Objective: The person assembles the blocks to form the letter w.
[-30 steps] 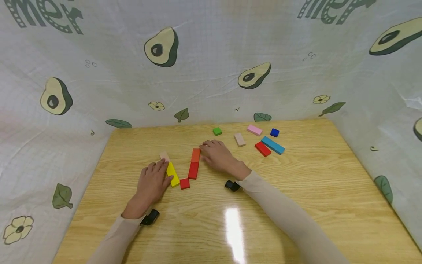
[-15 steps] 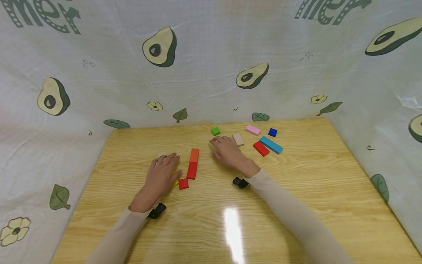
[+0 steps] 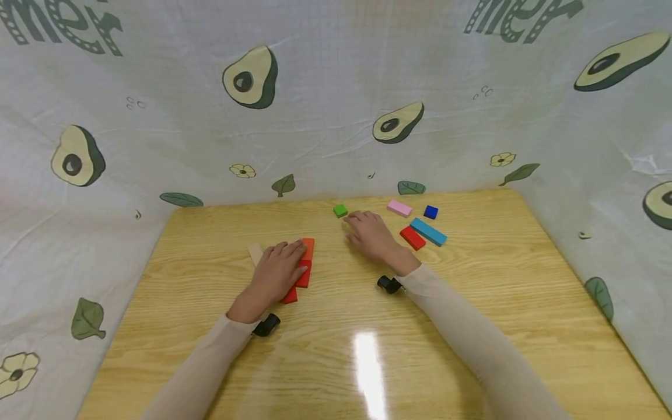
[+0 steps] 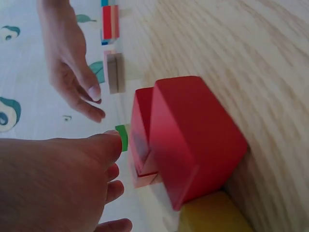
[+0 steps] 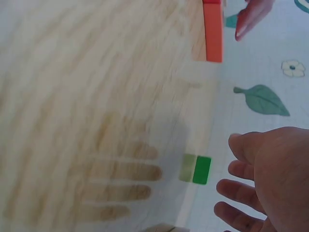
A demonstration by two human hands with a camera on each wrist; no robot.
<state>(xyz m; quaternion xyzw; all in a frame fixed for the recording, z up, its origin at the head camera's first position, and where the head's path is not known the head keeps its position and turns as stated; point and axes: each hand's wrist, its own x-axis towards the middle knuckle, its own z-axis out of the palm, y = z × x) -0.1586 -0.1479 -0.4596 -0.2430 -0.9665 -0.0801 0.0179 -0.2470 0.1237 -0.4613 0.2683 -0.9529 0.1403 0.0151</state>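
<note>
My left hand [image 3: 278, 271] is over the left group of blocks, fingers extended, fingertips overlapping the orange block [image 3: 307, 249] in the head view. Below the orange one lies a red block [image 3: 304, 279], end to end with it, and a small red block [image 3: 290, 296] shows beside the palm. The yellow block [image 4: 212, 215] is hidden under the hand in the head view but visible from the left wrist. My right hand [image 3: 371, 236] hovers with loosely bent fingers and nothing in them, fingertips near the green block [image 3: 340, 210]. It hides the right-hand beige block in the head view.
A beige block [image 3: 255, 253] lies left of the left hand. To the right are a pink block [image 3: 399, 208], a dark blue block [image 3: 431, 212], a light blue block [image 3: 428, 231] and another red block [image 3: 412, 238]. A printed cloth [image 3: 325, 116] rises behind the wooden table [image 3: 446, 350].
The left hand has moved right, off the yellow and beige blocks and over the red and orange ones. My right hand has drawn away rightward from the orange block toward the green and beige blocks.
</note>
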